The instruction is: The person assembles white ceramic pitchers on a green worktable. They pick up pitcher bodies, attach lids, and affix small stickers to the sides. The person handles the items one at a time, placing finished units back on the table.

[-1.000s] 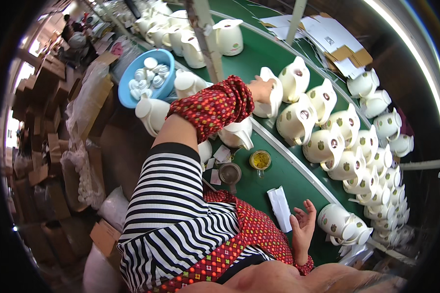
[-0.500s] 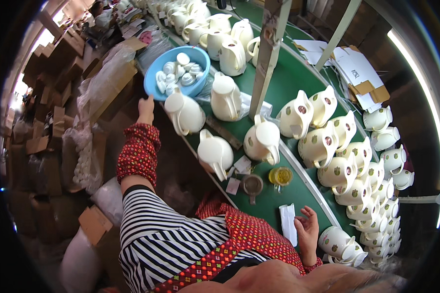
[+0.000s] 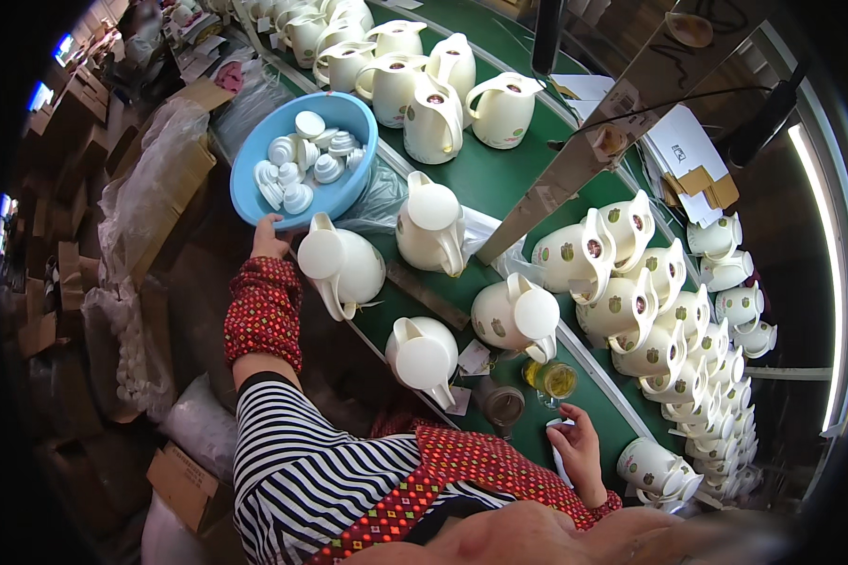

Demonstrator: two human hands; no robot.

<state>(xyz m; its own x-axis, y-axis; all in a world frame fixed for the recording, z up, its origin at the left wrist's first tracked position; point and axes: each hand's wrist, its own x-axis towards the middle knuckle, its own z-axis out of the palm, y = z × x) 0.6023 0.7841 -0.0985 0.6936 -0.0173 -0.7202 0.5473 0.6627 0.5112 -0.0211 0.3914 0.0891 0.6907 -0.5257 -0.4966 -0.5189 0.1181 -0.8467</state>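
Observation:
My left hand [image 3: 269, 239] is closed on the near rim of a light blue plastic basin [image 3: 248, 202]. Several white, round, stepped lids [image 3: 329, 169] lie loose inside the basin. Below a small glass cup of yellow liquid [image 3: 555, 379], my right hand [image 3: 579, 449] has its fingers apart and slightly curled. Its thumb lies over a narrow white strip [image 3: 558, 461], which the hand partly hides. Between my hands stand cream jugs with white lids on, among them one jug [image 3: 353, 264] beside the basin and another [image 3: 422, 356] nearer me.
Rows of cream jugs with printed emblems [image 3: 622, 311] line the right side of the green table [image 3: 485, 179]. More jugs [image 3: 432, 122] stand beyond the basin. A metal post [image 3: 575, 179] rises from the table. Next to the cup is a dark-looking mug [image 3: 502, 405]. Cartons [image 3: 181, 485] lie left.
The view has shifted, and the basin appears larger and further left, with my left hand still at its rim. My right hand has moved over the white strip, toward the glass cup.

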